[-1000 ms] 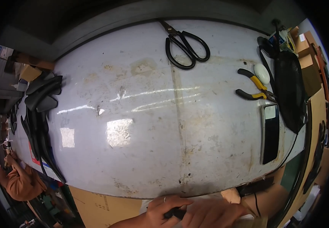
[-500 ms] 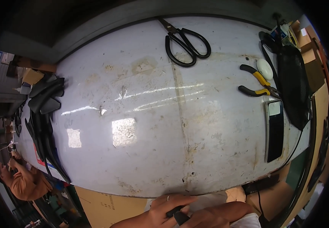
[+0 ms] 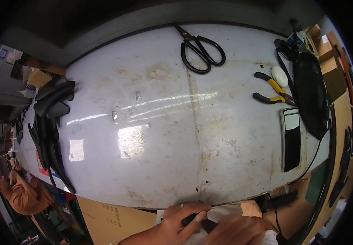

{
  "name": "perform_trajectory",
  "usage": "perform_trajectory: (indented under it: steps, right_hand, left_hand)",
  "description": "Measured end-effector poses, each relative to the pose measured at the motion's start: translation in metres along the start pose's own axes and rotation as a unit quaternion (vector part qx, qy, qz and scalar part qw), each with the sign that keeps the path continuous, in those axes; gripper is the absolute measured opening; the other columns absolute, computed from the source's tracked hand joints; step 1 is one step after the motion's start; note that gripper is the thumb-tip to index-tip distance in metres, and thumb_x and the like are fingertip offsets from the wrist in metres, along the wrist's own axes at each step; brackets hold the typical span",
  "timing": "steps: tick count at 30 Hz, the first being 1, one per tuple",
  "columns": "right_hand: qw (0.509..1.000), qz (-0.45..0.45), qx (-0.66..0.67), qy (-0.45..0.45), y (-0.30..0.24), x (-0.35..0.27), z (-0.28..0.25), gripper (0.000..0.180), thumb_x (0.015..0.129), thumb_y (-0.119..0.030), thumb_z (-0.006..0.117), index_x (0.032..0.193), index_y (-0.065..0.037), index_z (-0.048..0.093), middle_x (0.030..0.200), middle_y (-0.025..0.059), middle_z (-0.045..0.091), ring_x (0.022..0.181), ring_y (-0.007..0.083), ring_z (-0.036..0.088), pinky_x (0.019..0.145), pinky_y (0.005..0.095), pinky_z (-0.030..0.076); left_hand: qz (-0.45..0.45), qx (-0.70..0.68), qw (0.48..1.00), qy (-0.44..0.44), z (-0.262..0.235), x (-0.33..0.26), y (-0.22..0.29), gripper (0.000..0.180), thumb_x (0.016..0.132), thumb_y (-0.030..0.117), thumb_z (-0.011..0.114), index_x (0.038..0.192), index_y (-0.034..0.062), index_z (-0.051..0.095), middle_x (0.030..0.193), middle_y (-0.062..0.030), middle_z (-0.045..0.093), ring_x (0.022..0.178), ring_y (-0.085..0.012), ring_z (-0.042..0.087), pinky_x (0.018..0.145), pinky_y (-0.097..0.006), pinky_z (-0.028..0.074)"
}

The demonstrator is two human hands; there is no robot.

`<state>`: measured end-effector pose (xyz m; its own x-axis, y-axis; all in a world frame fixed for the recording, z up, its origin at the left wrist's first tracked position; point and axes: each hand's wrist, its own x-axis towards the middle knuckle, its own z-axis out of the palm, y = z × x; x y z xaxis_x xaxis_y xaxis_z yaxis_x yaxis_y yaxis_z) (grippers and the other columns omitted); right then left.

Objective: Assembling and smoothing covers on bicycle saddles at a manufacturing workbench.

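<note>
At the table's front edge, my left hand, a ring on one finger, is closed on a black piece that shows beside the thumb. My right hand is curled close beside it and smeared by motion. A dark flat end sticks out from the right hand toward the left thumb. Whether the two dark parts are one thing is hidden by the thumb. Far from both hands lie large black-handled scissors at the back and yellow-and-black pliers at the right.
A phone, a white oval object and a long black case with a cord lie right on the table. Black curved pieces are piled left. Cardboard stands below the front edge. Another person works far left.
My right hand has shifted rightward and up, turning with the dark end. My left hand moved up slightly, still closed. The whole view has shifted a little.
</note>
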<state>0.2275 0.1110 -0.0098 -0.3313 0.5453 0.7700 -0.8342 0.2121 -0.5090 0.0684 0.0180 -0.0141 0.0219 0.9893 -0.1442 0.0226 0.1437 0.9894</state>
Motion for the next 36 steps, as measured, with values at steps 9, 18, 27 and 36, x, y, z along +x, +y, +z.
perform_trajectory:
  steps: [9,18,27,36]
  right_hand:
    - [0.929,0.277,-0.243,-0.027,-0.067,0.012,-0.027,0.023,0.087,-0.007,0.076,0.100,0.002,0.059,0.062,0.0070,0.062,0.059,0.0204,0.067,0.063,0.0414,0.060]
    - [0.796,0.380,-0.471,-0.024,-0.039,0.007,0.015,0.060,0.084,-0.016,0.079,0.135,0.003,0.055,0.122,0.0250,0.062,0.114,0.0410,0.061,0.097,0.0491,0.049]
    - [0.781,0.595,-0.043,0.185,-0.037,0.002,0.037,0.029,0.098,-0.018,0.073,0.117,0.000,0.059,0.098,0.0070,0.065,0.086,0.0097,0.058,0.078,0.0237,0.048]
    - [0.840,0.181,-0.499,0.109,-0.020,0.019,0.025,0.019,0.091,-0.013,0.077,0.101,0.001,0.068,0.089,0.0171,0.076,0.068,0.0296,0.073,0.062,0.0359,0.057]
  left_hand:
    - [0.029,-0.030,0.999,-0.024,-0.004,-0.002,0.003,0.024,0.099,0.007,0.061,0.116,-0.0067,0.070,0.086,-0.0176,0.077,0.080,-0.0219,0.077,0.075,-0.032,0.060]
    - [0.050,-0.248,0.929,0.271,-0.022,-0.028,0.042,0.059,0.103,0.056,0.056,0.096,-0.0012,0.066,0.094,-0.0209,0.075,0.086,-0.0354,0.075,0.073,-0.046,0.062]
    - [0.284,-0.398,0.865,-0.110,-0.056,-0.002,0.070,0.059,0.103,0.064,0.047,0.071,0.0137,0.049,0.067,-0.0042,0.048,0.050,-0.0157,0.042,0.043,-0.032,0.025]
    - [0.171,-0.244,0.936,0.190,-0.014,0.032,0.015,0.068,0.087,0.053,0.079,0.126,0.0151,0.038,0.101,-0.0171,0.064,0.093,-0.0343,0.070,0.096,-0.051,0.055]
